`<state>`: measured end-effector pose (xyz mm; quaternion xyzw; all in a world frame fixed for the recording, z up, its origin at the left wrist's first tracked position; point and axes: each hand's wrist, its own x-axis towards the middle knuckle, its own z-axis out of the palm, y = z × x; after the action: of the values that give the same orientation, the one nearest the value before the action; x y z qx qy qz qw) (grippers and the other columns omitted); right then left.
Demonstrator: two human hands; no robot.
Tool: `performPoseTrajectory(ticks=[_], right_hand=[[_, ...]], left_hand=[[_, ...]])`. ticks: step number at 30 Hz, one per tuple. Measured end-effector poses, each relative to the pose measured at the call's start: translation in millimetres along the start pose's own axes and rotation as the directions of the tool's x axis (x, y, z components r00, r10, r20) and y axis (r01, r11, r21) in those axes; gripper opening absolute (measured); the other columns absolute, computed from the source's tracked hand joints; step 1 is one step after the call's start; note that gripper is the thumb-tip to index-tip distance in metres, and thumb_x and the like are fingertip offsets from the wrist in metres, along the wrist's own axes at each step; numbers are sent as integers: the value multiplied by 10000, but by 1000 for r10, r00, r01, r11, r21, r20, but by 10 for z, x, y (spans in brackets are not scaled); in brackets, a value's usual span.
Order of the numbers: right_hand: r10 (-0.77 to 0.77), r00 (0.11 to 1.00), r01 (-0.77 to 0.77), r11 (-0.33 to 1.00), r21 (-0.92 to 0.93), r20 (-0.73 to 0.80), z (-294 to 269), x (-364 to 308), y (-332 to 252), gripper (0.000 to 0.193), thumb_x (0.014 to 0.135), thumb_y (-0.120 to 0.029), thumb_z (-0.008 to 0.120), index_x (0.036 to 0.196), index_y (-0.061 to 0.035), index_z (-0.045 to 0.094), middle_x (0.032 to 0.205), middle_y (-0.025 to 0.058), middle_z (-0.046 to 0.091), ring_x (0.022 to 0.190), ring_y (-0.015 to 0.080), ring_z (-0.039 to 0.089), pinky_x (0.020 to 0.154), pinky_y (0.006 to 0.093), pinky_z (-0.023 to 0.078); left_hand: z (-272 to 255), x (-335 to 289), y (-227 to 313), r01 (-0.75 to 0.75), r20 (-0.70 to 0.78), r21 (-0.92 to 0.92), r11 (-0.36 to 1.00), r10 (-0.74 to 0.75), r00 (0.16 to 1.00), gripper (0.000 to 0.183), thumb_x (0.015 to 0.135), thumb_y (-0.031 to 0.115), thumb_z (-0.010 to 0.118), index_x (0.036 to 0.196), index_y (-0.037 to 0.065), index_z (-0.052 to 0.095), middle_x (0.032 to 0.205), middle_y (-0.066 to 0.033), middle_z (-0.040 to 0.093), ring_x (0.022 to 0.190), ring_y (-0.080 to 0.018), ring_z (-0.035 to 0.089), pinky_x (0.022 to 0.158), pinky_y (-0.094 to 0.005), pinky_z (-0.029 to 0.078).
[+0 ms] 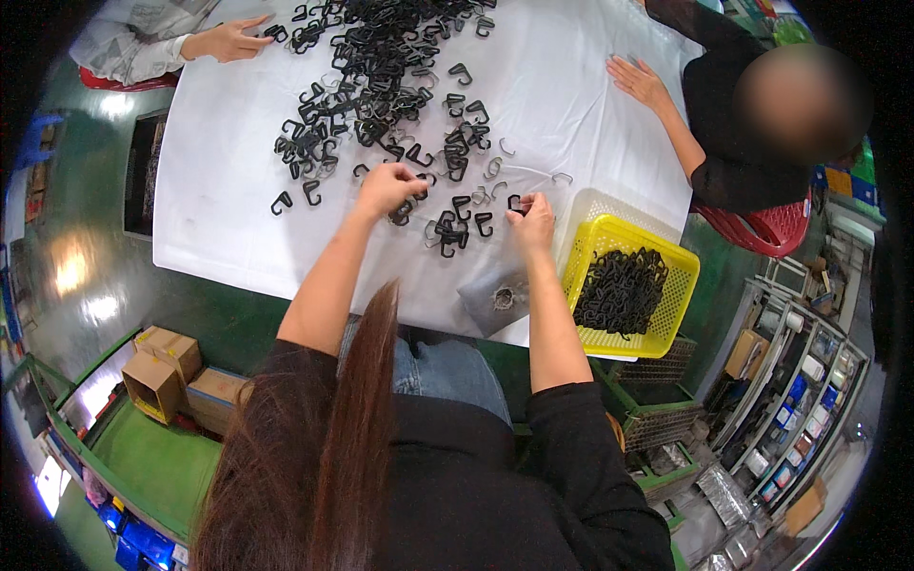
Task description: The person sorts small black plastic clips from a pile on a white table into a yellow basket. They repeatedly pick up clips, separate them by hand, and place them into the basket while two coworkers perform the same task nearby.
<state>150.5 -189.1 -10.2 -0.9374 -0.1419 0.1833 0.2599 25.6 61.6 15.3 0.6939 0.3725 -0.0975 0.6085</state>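
Note:
Black hook-shaped plastic clips (pixel 376 57) lie in a long heap on a white-covered table (pixel 233 214). My left hand (pixel 386 190) is at the heap's near end, thumb and fingers pinched on a black clip (pixel 426 179). Farther right, my right hand (pixel 535 226) pinches another black clip (pixel 515 203) at its fingertips. Between and just below my hands is a small cluster of loose black clips (pixel 447 233). Some pale, clear hook pieces (pixel 493 168) are scattered nearby.
Right of my right forearm stands a yellow basket (pixel 687 276) holding many black clips. A grey pad-like thing (pixel 495 295) lies at the table's near edge. One co-worker's hand (pixel 228 41) reaches toward the heap at far left; another's hand (pixel 640 84) rests at far right.

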Motion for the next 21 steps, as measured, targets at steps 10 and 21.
performPoseTrajectory(ticks=[10,21], right_hand=[[25,994,-48,972,-229,-103,177,33,-200,318,700,-242,734,938,-78,602,1020,124,557,1031,291,501,864,420,415],[-17,868,-321,743,587,496,-231,-357,-177,312,745,-167,734,997,-63,582,879,51,627,769,159,617,646,302,493]], left_hand=[[-272,-392,45,106,214,-732,673,80,973,102,773,129,620,841,67,576,881,-24,615,769,-141,605,600,-223,473],[60,-483,-148,116,351,-631,767,149,924,270,670,58,614,931,82,551,857,-22,546,726,-131,550,655,-302,485]])
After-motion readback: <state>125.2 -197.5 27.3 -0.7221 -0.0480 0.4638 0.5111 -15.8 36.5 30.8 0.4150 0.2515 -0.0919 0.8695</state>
